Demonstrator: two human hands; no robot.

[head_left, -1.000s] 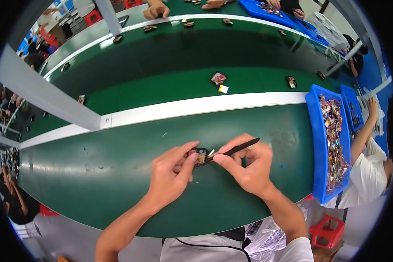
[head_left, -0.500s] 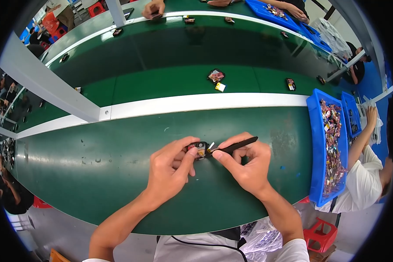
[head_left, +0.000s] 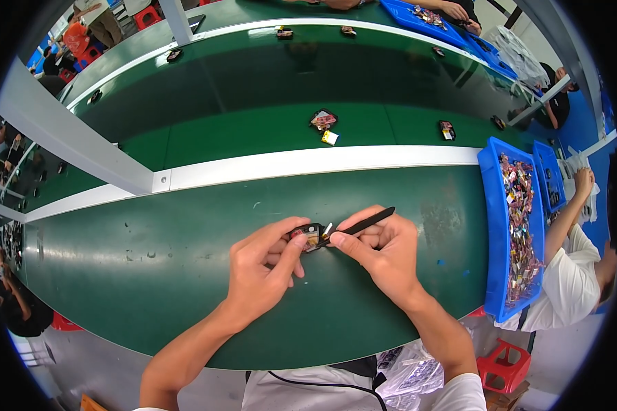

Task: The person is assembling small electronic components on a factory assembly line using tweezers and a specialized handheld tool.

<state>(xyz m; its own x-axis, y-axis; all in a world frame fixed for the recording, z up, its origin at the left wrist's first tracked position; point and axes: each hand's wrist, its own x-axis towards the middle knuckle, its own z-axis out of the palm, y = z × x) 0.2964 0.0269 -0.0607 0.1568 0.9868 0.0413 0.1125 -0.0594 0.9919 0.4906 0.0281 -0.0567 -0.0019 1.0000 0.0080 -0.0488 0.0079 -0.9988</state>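
Green bench (head_left: 185, 288): small black part (head_left: 307, 236) pinched in left hand (head_left: 264, 270) at centre; black tool (head_left: 360, 223) gripped by right hand (head_left: 384, 250). Tip may slip w/ excess force, part could be scratched.

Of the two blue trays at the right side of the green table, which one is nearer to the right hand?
The larger blue tray, heaped with small mixed parts, is nearer to the right hand. The smaller blue tray lies beyond it, farther right.

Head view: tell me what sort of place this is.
Likely an electronics assembly line: a long green conveyor belt carrying small parts, blue bins of components, and a neighbouring worker's arm at the next station.
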